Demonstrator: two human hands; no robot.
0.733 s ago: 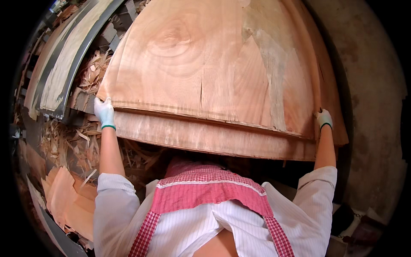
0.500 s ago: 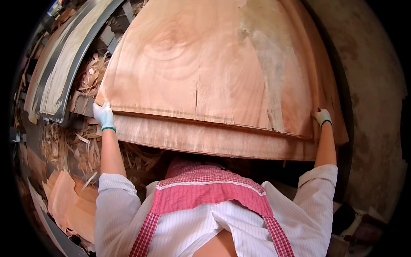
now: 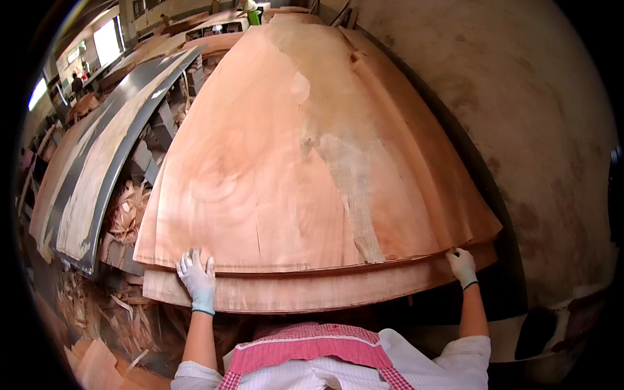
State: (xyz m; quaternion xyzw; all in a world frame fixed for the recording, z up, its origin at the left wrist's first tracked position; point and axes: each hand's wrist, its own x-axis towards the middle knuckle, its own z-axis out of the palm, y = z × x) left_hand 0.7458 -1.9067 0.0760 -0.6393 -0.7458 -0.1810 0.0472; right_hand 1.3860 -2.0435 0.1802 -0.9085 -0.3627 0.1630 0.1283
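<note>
top sheet (image 3: pixel 292 162): big thin wood veneer, reddish-pink, swirly grain rings left of the middle, plus a pale rough streak running down the centre-right. Lies flat on the stack, near edge a bit back from the stack's front edge.

stack underneath (image 3: pixel 312 292): more veneer sheets of the same colour, front edge sticking out as a lighter strip below the top sheet.

left hand (image 3: pixel 197 278): white glove, fingers spread flat on the top sheet's near left edge.

right hand (image 3: pixel 462 266): white glove too, pinching the near right corner of the top sheet.
</note>
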